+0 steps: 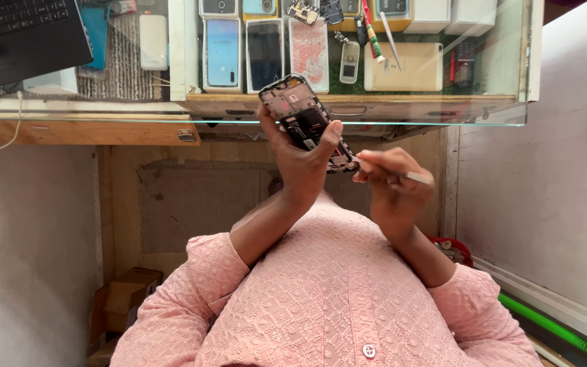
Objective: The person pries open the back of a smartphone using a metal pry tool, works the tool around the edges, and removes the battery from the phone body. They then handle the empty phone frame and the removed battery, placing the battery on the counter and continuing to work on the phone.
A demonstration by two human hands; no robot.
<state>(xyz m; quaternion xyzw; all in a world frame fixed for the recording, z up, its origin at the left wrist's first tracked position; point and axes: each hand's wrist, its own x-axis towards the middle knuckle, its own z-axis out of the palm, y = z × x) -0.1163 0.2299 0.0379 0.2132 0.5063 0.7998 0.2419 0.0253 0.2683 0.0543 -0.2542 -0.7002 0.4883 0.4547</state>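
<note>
My left hand holds up an opened phone with its back cover off, so the dark circuit board and inner parts show. The thumb lies across the phone's lower half. My right hand pinches a thin, pale, pen-like tool whose tip meets the phone's lower end. Both hands are raised just in front of the edge of a glass counter. Pink sleeves cover my arms to the elbows.
Several phones, a small keypad phone and loose parts lie in the display case under the glass. A black laptop sits at the upper left. A cardboard box is on the floor at left, and a green pipe runs along the right wall.
</note>
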